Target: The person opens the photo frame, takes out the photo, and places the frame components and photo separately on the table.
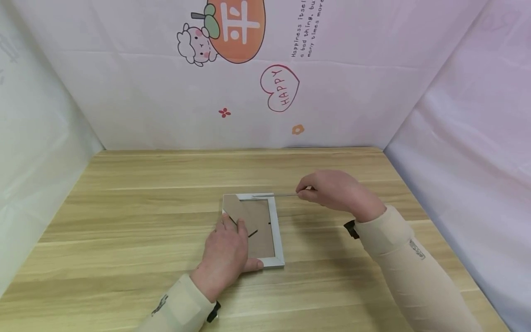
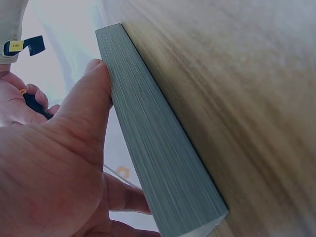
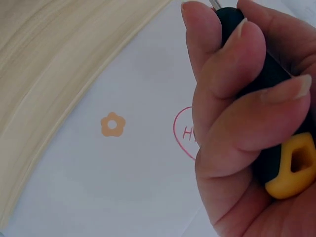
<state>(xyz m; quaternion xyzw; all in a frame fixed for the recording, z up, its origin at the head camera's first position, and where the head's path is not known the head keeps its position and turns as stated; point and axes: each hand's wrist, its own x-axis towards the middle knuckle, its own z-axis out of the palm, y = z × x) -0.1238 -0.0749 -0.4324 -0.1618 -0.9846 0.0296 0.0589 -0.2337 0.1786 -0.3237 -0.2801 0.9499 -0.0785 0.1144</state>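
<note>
A silver-grey picture frame lies back side up on the table. Its brown backing board faces me, and a brown piece overlaps the frame's upper left corner. My left hand holds the frame from the left, thumb against the near edge and fingers over the board. In the left wrist view that thumb presses along the frame's side. My right hand grips a screwdriver, whose dark handle with a yellow end shows in the right wrist view. The thin metal shaft reaches over the frame's far edge.
The wood-grain table meets a white printed cloth at the back, with more white cloth hanging on both sides. Dark metal tabs show on the backing board.
</note>
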